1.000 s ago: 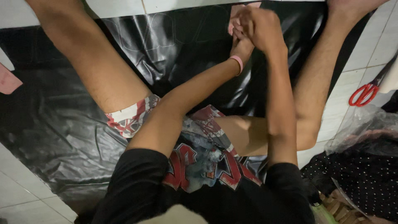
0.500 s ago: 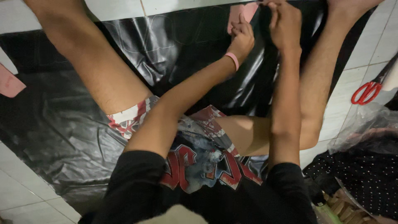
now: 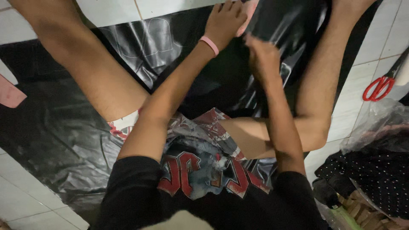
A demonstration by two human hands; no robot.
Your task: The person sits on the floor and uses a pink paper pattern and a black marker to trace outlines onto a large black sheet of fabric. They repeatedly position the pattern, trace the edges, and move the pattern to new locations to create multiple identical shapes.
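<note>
On the black sheet, left hand and right hand have parted.

Both arms reach forward; left hand spread flat (fingers splayed), right hand loosely curled, blurred

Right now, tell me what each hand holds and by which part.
The left hand lies flat on the black plastic sheet beside a pink piece. The right hand is blurred; any grip cannot be told.
</note>
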